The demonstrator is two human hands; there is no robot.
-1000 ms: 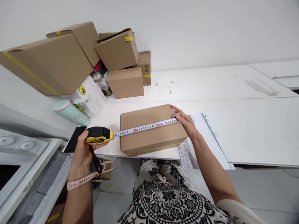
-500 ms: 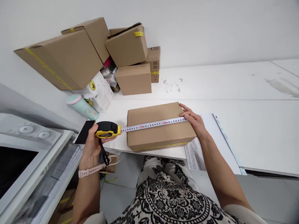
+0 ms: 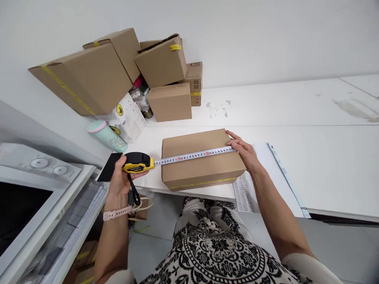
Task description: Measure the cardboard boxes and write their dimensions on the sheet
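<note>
Room right, cartons [image 3: 94, 77] crowding back left
On my feed I see open tabletop [image 3: 344, 164] stretching right beyond the papers [image 3: 275, 174], plus a strip behind the near box [image 3: 203, 170]; the mint tumbler [image 3: 110, 136] blocks its left end, and the tape blade [image 3: 193, 157] bars a low pass over the box.

A cardboard box [image 3: 203, 171] sits near the front edge of a table [image 3: 335, 165], a tape-measure blade [image 3: 193, 157] lying lengthwise across its top. The tape-measure case [image 3: 136, 162] is in the person's left hand [image 3: 118, 182], left of the box; the right hand [image 3: 247, 154] rests at the box's right end, by the blade's end. Sheets of paper [image 3: 274, 171] lie to the right of the box. Behind and to the left stand stacked boxes [image 3: 170, 103], with a tumbler [image 3: 109, 136] in front, beside a carton [image 3: 130, 119]. A microwave [image 3: 20, 216] stands at far left.
</note>
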